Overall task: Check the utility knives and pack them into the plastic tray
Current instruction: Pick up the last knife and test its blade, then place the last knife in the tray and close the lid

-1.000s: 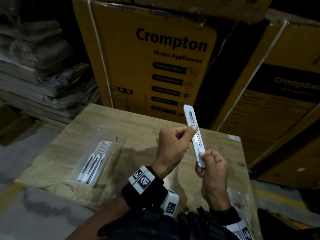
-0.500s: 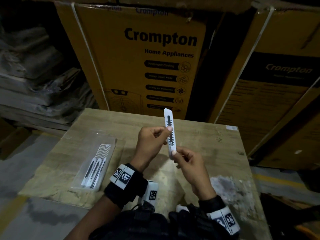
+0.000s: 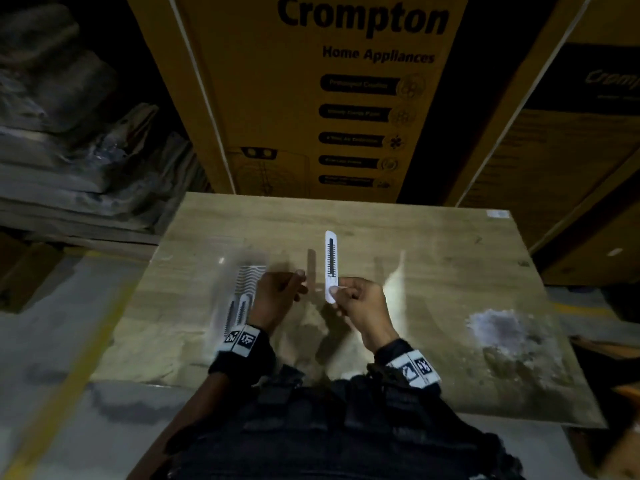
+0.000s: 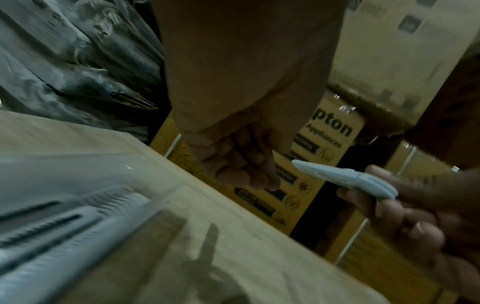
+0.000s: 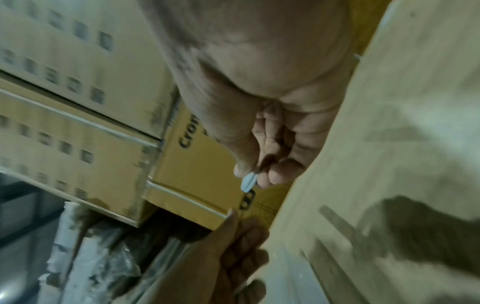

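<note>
Since 0.5 s ago the left hand (image 3: 277, 296) has let go of the white plastic utility knife (image 3: 330, 266) w/ a black toothed slot down its face; only the right hand (image 3: 360, 306) holds it now, and both hands sit lower over the wooden tabletop (image 3: 433, 258).

Left to right: a stack of grey wrapped bundles (image 3: 69, 140) stands beyond the tabletop's left edge. Near the left edge lies the clear plastic tray (image 3: 221, 306), blurred, w/ two white knives (image 3: 239, 311) side by side in it; their lower ends are hidden behind the left wrist. The left hand hovers just right of the tray, fingers loosely curled, holding nothing, thumb tip near the held knife but apart from it. The right hand pinches the knife's lower end between thumb and fingers; the knife stands roughly upright above the tabletop's middle, not touching it. Its shadow falls on the wood just left of it. A pale grey patch (image 3: 495, 327) marks the tabletop toward the right edge. Behind the far edge stand yellow "Crompton Home Appliances" cardboard boxes (image 3: 311, 98).
</note>
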